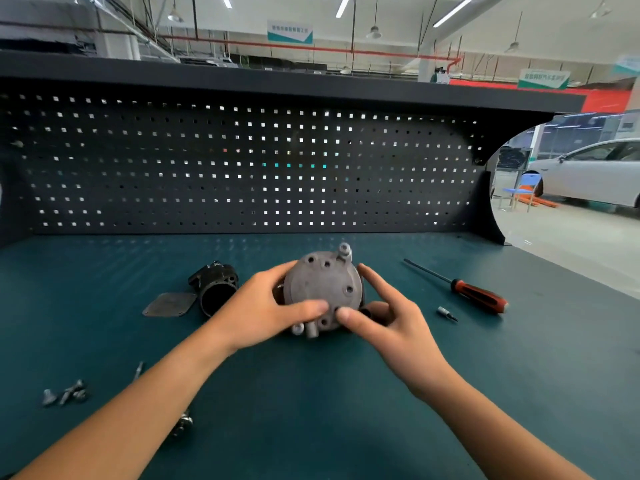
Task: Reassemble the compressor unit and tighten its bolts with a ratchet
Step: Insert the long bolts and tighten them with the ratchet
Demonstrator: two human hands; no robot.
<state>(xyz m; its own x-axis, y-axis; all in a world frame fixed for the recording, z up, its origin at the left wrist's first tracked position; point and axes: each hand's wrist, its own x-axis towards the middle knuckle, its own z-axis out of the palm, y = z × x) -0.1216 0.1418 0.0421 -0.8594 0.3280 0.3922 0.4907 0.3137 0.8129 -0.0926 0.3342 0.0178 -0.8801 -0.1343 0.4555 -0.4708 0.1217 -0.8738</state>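
Where the hands cover it, the compressor [325, 289] shows only its round grey face; sides and underside hidden. It stands mid-surface [311, 393], between both hands.
Left hand [256, 310]: grasps its left side, thumb across the face.
Right hand [388, 317]: grasps its right side, thumb on the lower face, forefinger stretched along the rim.
Bolts [65, 393]: near left, blurred.
Small metal part [183, 422]: half hidden by the left forearm, unidentifiable.

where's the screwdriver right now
In the head view, the screwdriver lies on the bench right of the right hand, untouched, with a small socket bit just nearer the camera.
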